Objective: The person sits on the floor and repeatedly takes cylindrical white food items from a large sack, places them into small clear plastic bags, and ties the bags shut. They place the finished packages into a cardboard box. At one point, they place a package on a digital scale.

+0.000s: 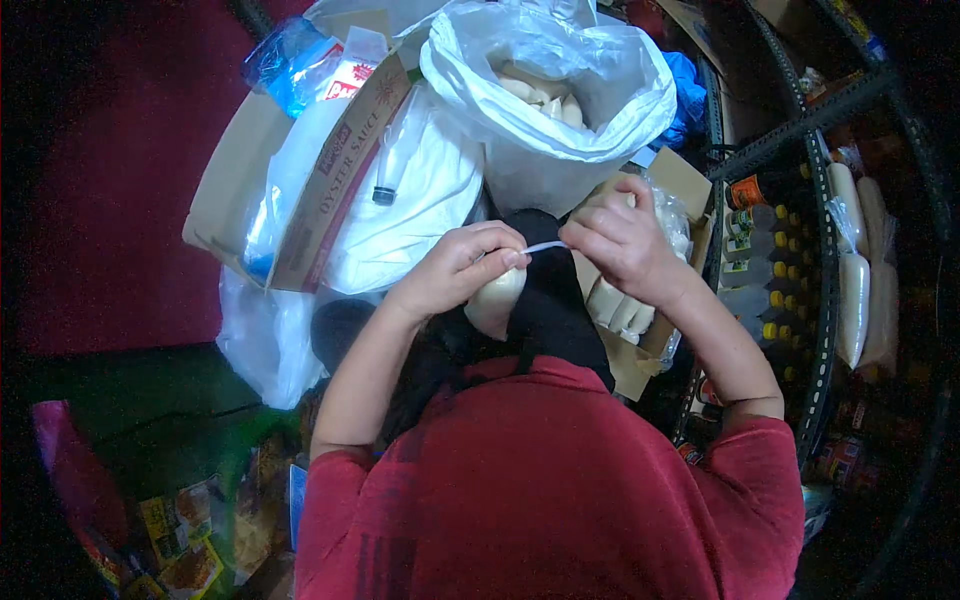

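Observation:
My left hand point(469, 266) grips the neck of a small plastic bag filled with a pale substance point(496, 304), which hangs over my lap. A thin twisted strip of clear plastic point(544, 246) runs taut from that grip to my right hand point(619, 240). Its other end is pinched between my right fingers. Under the right hand stands an open cardboard box point(664, 341) holding similar filled bags point(619, 307). Straight ahead, a large white plastic sack point(540, 169) gapes, with more pale filled bags point(551, 101) inside.
An oyster sauce carton point(341, 176) with plastic packaging stands at the left. Beside it, a clear bottle with a dark cap point(386, 176) lies on white plastic point(420, 217). Metal shelving point(814, 300) with yellow-capped bottles point(757, 274) borders the right. Long filled bags point(853, 300) hang there.

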A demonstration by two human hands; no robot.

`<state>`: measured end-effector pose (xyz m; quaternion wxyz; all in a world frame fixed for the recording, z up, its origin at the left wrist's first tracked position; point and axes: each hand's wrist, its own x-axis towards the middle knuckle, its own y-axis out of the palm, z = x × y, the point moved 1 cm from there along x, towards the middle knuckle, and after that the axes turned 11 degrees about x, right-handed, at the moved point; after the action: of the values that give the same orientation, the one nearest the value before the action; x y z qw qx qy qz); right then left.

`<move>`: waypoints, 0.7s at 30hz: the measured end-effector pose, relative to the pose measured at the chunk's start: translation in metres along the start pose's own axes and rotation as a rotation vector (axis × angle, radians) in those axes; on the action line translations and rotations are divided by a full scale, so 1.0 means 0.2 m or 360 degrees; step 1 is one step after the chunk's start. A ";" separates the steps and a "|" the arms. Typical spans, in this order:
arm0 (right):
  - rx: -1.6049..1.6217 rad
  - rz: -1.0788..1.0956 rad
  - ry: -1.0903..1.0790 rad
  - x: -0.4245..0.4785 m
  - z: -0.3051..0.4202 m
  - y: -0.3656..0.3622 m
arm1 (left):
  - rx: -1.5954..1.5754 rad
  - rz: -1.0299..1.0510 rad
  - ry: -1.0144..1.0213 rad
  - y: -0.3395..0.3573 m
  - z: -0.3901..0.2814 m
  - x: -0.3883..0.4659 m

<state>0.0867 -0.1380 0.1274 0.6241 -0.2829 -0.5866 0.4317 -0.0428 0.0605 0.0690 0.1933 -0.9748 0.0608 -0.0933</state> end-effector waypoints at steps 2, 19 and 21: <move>-0.0086 -0.0047 0.0037 -0.02 0.00 -0.03 | 0.0245 0.0006 0.0194 -0.03 -0.04 0.02; 0.0423 -0.0435 0.0060 0.04 0.03 -0.24 | -0.0338 -0.0223 0.0565 0.04 -0.39 0.26; 0.0143 -0.0394 0.0126 -0.03 0.05 -0.16 | -0.0645 -0.0313 0.0203 0.13 -0.27 0.21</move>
<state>0.0837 -0.1602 0.1544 0.7074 -0.1969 -0.5719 0.3658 -0.0147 0.0111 0.1153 -0.0205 -0.9870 -0.0049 -0.1591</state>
